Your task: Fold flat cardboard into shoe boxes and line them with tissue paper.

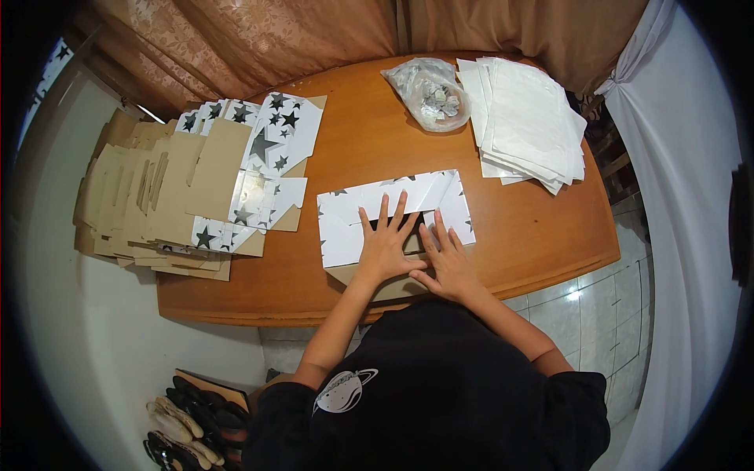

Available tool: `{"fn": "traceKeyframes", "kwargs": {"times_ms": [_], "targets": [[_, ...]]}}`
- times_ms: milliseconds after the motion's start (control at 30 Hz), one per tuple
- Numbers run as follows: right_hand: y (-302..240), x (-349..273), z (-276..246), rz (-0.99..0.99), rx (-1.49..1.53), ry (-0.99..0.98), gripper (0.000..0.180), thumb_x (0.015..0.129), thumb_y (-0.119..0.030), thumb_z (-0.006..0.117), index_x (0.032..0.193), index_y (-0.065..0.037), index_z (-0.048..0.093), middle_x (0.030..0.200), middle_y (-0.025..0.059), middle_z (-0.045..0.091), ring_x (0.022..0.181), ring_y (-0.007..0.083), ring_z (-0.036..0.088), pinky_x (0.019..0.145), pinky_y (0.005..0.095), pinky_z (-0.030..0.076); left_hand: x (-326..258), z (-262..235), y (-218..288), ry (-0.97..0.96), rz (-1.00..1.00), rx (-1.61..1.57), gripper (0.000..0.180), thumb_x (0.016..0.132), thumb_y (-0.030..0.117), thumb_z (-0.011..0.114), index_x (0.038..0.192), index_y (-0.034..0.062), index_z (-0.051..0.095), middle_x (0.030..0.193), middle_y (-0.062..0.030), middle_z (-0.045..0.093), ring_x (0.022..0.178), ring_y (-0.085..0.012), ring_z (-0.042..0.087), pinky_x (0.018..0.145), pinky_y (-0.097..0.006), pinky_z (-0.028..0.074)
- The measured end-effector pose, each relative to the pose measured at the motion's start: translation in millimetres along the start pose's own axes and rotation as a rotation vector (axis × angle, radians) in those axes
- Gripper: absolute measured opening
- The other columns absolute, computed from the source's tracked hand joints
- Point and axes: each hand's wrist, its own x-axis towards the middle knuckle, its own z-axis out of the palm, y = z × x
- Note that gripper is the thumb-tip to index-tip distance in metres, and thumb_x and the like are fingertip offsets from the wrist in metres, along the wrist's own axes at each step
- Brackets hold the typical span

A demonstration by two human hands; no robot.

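A folded white cardboard piece with dark stars (339, 228) lies near the front edge of the wooden table. Its brown, unprinted side shows along the edge nearest me. My left hand (383, 250) presses on its middle, fingers spread and pointing away from me. Beside it my right hand (449, 265) rests on the same piece with its fingers stretched out. The two thumbs come close together. A dark gap shows in the cardboard between and behind my fingers; what is under my palms is hidden.
On the left stands a big pile of flat brown and star-printed cardboard (212, 177). A clear plastic bag (440, 106) with small grey scraps sits at the back, next to a stack of white sheets (526, 118). Shoes (196, 420) lie at the lower left, below the wooden table (361, 149).
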Motion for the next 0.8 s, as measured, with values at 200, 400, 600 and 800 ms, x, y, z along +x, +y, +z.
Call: {"fn": "traceKeyframes", "kwargs": {"times_ms": [200,400,600,800], "targets": [[26,-16,-14,-0.069,-0.056,0.126,0.074,0.080,-0.048,0.055,0.137,-0.009,0.029,0.144,0.0162,0.021,0.133,0.0358,0.018,0.100,0.0640,0.003,-28,-8,-6,0.243,0.042,-0.045,0.067,0.070,0.050,0.065,0.126,0.0168,0.049,0.144,-0.0079,0.028,0.133,-0.0349,0.020,0.100,-0.064,0.004],[63,-35,-35,-0.197,-0.265,0.041,0.079,0.066,-0.063,0.059,0.129,-0.018,0.045,0.137,-0.0010,0.039,0.132,0.0331,0.022,0.094,0.0702,-0.009,-100,-17,-63,0.238,0.028,-0.105,0.062,0.073,0.046,0.065,0.124,0.0140,0.051,0.138,-0.0062,0.039,0.129,-0.0315,0.030,0.103,-0.059,0.010],[77,-28,-24,-0.305,-0.358,0.221,0.061,0.072,-0.061,0.054,0.119,-0.022,0.056,0.128,-0.0038,0.049,0.127,0.0275,0.035,0.096,0.0683,-0.010,-118,-20,-72,0.319,0.067,-0.093,0.070,0.071,0.059,0.059,0.122,0.0111,0.053,0.130,-0.0047,0.048,0.125,-0.0270,0.039,0.104,-0.054,0.015],[60,-5,-14,0.028,0.071,0.340,0.030,0.083,-0.028,0.059,0.110,-0.015,0.063,0.121,0.0011,0.055,0.127,0.0283,0.035,0.098,0.0630,-0.012,-99,9,-64,0.651,-0.322,-0.205,0.053,0.074,0.030,0.068,0.119,0.0087,0.052,0.112,-0.0074,0.059,0.095,-0.0209,0.053,0.088,-0.035,0.029]]}}
